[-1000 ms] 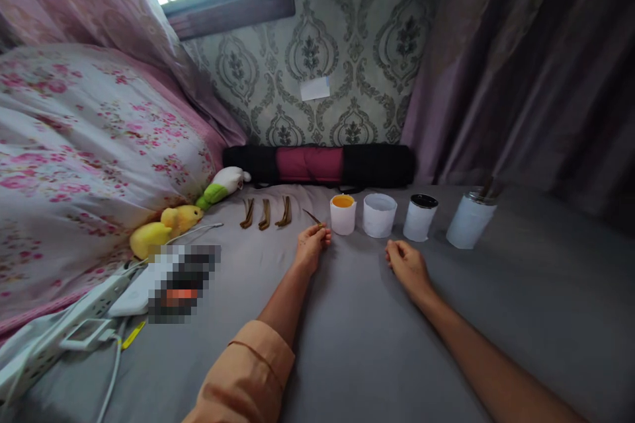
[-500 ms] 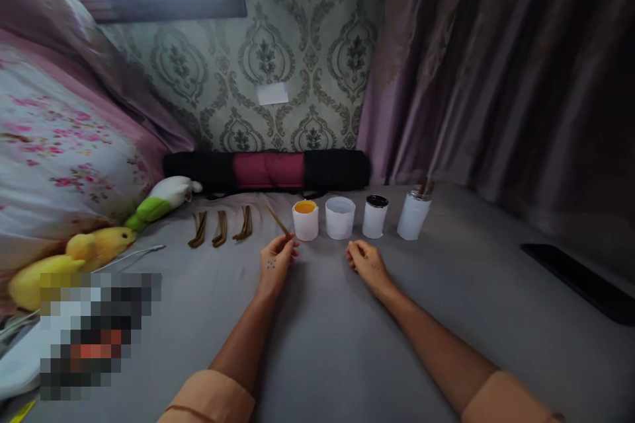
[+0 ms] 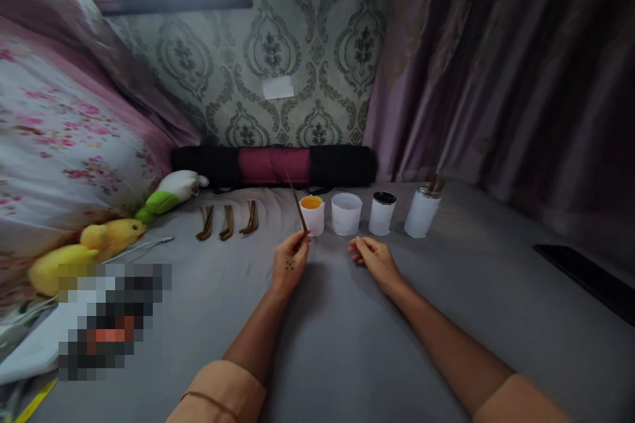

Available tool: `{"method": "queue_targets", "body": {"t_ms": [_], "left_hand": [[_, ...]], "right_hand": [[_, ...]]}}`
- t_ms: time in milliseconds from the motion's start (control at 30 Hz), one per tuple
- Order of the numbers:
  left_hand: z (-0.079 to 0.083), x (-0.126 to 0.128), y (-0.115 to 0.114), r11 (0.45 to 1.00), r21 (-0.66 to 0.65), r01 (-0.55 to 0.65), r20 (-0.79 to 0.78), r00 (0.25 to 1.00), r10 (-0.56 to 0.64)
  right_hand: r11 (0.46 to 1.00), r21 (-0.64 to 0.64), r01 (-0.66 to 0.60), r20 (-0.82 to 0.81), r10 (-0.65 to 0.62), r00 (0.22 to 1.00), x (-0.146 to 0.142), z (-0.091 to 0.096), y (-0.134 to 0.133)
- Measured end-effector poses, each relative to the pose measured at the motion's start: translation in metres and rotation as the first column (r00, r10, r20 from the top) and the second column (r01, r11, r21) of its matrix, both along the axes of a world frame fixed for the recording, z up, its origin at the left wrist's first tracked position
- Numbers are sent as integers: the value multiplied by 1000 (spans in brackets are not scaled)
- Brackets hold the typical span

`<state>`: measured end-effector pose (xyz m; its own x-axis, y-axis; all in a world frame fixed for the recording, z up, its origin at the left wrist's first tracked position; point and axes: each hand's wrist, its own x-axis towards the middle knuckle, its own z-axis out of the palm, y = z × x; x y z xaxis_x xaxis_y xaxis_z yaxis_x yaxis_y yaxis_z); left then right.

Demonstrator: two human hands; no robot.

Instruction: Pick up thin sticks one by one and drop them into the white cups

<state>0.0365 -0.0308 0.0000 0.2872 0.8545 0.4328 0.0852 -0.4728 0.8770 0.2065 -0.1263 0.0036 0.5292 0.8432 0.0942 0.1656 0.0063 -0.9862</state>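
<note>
My left hand (image 3: 289, 262) pinches a thin brown stick (image 3: 297, 205) that points up and away, its tip in front of the cup with yellow contents (image 3: 312, 215). My right hand (image 3: 373, 258) rests on the grey sheet with its fingers loosely curled, holding nothing that I can see, just in front of the empty white cup (image 3: 346, 213). Further right stand a cup with a black top (image 3: 381, 211) and a white jar (image 3: 422, 211) with brown sticks in it. Three bundles of brown sticks (image 3: 227, 221) lie to the left of my left hand.
A black and red roll (image 3: 272, 166) lies along the patterned wall. Plush toys (image 3: 102, 241) and a flowered quilt (image 3: 49, 145) are at the left, with a blurred-out item near them. A dark flat object (image 3: 590, 281) lies at the right. Curtains hang on the right.
My left hand has raised the stick from nearly flat to steeply upright. The camera has swung right and then slightly back; both hands stay in front of the cups.
</note>
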Motion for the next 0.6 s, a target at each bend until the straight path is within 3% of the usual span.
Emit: {"method": "queue_targets", "body": {"t_ms": [167,433,600], "left_hand": [[-1,3,-3,986,168,15,-125,992,6],[2,4,-10,966,237,99,-206,977,-50],[-1,4,-11,923,360,138,-362,932,2]], "right_hand": [[999,27,-29,-5,29,1000,-2,2,0],[993,111,-36,61,29,998,-7,8,-1],[987,156,-34,20,32,999,-9,8,-1]]}}
